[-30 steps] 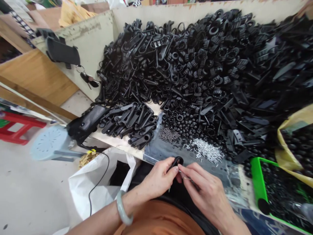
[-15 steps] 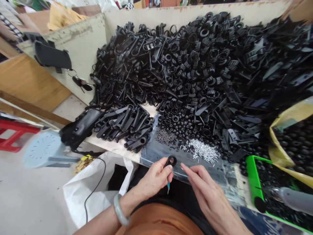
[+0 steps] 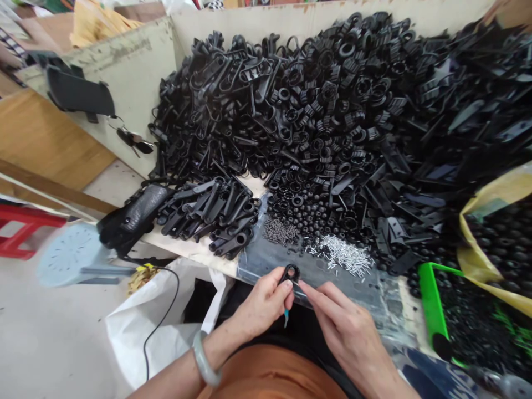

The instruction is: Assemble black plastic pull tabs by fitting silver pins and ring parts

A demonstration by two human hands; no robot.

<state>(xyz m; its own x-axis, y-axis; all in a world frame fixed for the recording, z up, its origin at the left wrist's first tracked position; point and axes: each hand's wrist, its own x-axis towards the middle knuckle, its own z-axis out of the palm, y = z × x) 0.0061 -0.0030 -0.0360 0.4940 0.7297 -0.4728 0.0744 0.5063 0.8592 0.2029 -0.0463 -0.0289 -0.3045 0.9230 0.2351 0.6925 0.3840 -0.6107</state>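
Observation:
My left hand (image 3: 266,303) pinches a small black plastic part with a ring end (image 3: 290,274) at the near edge of the bench; a thin teal-tipped tool (image 3: 286,317) pokes down out of the same hand. My right hand (image 3: 338,324) is beside it, its fingertips pressed together against the ring end, and whether a small pin is between them I cannot make out. Just beyond the hands lie a heap of small silver pins (image 3: 344,253) and a patch of dark pins (image 3: 280,230) on a plastic sheet.
A huge heap of black plastic parts (image 3: 332,111) fills the walled bench. Finished black arms (image 3: 216,213) lie stacked at left. A green tray (image 3: 430,299) and a yellow bag (image 3: 490,221) of black parts sit at right. White bag (image 3: 162,327), grey stool (image 3: 70,255) on the floor.
My right hand drew back from the black part half a second ago and has now come back with its fingertips at the ring end. The view shifted slightly.

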